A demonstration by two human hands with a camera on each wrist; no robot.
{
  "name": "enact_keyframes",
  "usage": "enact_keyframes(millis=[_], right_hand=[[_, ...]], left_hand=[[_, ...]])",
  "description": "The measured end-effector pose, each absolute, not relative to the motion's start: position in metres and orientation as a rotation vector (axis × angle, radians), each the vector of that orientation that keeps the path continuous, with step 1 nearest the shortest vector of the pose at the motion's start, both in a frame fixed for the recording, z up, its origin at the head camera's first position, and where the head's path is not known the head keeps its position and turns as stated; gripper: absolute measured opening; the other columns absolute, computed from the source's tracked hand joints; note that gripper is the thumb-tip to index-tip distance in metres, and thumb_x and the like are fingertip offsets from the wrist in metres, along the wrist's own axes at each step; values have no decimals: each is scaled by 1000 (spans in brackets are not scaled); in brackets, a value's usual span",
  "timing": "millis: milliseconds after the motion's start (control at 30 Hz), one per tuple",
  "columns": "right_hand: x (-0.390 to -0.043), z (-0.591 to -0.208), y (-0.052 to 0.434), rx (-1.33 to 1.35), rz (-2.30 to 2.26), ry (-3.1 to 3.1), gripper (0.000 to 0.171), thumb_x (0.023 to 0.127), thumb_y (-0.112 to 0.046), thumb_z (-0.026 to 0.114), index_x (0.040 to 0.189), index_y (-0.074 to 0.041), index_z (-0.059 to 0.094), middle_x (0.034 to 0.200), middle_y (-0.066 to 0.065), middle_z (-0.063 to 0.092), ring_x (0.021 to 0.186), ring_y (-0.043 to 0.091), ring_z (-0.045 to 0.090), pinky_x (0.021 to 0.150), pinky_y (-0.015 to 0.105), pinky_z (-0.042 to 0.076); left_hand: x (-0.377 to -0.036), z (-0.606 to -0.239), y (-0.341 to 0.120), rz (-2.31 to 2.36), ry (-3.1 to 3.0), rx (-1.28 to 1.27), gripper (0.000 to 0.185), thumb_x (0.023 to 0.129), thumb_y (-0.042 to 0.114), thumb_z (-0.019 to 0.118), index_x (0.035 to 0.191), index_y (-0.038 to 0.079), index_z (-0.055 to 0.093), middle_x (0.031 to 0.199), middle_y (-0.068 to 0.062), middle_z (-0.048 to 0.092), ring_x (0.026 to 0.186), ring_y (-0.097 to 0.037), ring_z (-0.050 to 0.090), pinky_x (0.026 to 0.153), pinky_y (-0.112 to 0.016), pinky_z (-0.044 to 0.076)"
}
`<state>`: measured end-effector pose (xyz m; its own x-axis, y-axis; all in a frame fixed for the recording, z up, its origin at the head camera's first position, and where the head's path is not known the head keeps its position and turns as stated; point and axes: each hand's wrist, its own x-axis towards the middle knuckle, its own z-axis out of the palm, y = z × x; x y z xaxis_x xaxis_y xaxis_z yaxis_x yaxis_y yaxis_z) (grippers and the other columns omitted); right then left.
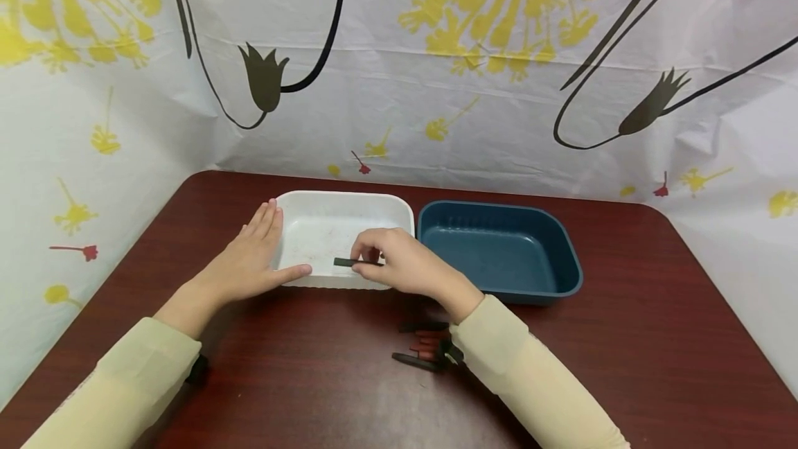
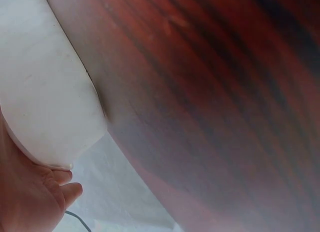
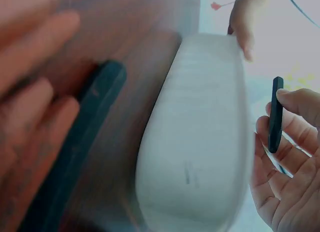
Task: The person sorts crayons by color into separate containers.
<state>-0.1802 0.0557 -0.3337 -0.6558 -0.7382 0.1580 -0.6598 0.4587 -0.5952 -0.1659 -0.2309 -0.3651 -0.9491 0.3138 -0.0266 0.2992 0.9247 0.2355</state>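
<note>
Left wrist view: white tray (image 2: 45, 92) fills the upper left, its rounded outer wall sitting on the dark red wood table (image 2: 215, 107). Left hand (image 2: 27, 202) in the bottom-left corner, fingers touching the tray's lower rim. Pale patterned sheet (image 2: 120, 197) shows past the table edge at the bottom.

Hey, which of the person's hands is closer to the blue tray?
Right. The right hand, pinching a dark stick over the white tray, sits just beside the blue tray; the left hand rests at the white tray's far side.
</note>
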Motion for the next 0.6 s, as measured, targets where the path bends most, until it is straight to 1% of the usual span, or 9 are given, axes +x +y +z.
enact_keyframes(millis=[133, 300, 500, 600], right_hand=[[-193, -339, 51, -1167, -973, 2584, 4, 93, -16, 70, 95, -12, 70, 80, -2, 64, 71, 9, 54, 65, 21, 45], [-208, -347, 42, -1155, -949, 2591, 5, 92, -15, 71, 94, -10, 71, 77, 0, 63, 68, 10, 51, 64, 21, 44], [-217, -352, 36, -1123, -880, 2607, 4, 91, -15, 71, 91, -11, 71, 74, -1, 61, 69, 10, 51, 69, 22, 44], [-221, -354, 32, -1125, -855, 2611, 5, 91, -15, 71, 90, -10, 71, 75, 0, 62, 71, 11, 52, 71, 23, 45]], left_hand=[[-166, -364, -232, 358, 3017, 479, 117, 88, 72, 54, 154, -11, 5, 165, -26, -4, 154, -43, 1, 120, -62, 18], [-165, -363, -234, 351, 3021, 470, 117, 87, 71, 55, 154, -11, 6, 165, -26, -3, 154, -43, 2, 120, -62, 18], [-167, -368, -231, 372, 3011, 472, 118, 87, 74, 53, 155, -9, 3, 166, -23, -5, 155, -40, -2, 121, -61, 17], [-167, -368, -231, 366, 3012, 461, 118, 87, 74, 53, 155, -8, 3, 166, -23, -5, 155, -40, -2, 120, -62, 18]])
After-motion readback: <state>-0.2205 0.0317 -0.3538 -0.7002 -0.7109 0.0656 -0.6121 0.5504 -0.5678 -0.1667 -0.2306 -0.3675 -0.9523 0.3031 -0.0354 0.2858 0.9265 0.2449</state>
